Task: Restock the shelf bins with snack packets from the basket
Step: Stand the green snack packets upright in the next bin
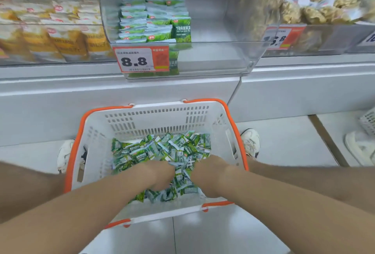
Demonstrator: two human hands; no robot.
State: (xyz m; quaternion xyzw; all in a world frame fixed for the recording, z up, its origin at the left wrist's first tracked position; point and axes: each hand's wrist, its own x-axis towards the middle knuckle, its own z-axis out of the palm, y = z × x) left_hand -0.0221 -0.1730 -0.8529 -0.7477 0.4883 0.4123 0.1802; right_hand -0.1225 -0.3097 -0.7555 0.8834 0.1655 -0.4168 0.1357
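Note:
A white basket (154, 119) with an orange rim stands on the floor between my feet. A heap of small green snack packets (162, 150) lies in it. My left hand (160, 174) and my right hand (209, 172) are both dug into the heap, fingers buried among the packets. Whether the fingers grip any packets is hidden. Above, a clear shelf bin (219, 50) holds neat stacks of the same green packets (154, 18) on its left side, behind an 8.8 price tag (140, 60). The bin's right side is bare.
A bin of yellow snack packets (52, 24) sits to the left, and a bin of brown snack bags (316, 4) to the right. A grey shelf ledge (121, 89) runs above the basket. Another person's shoe (359, 148) and another basket (369, 119) show at the right edge.

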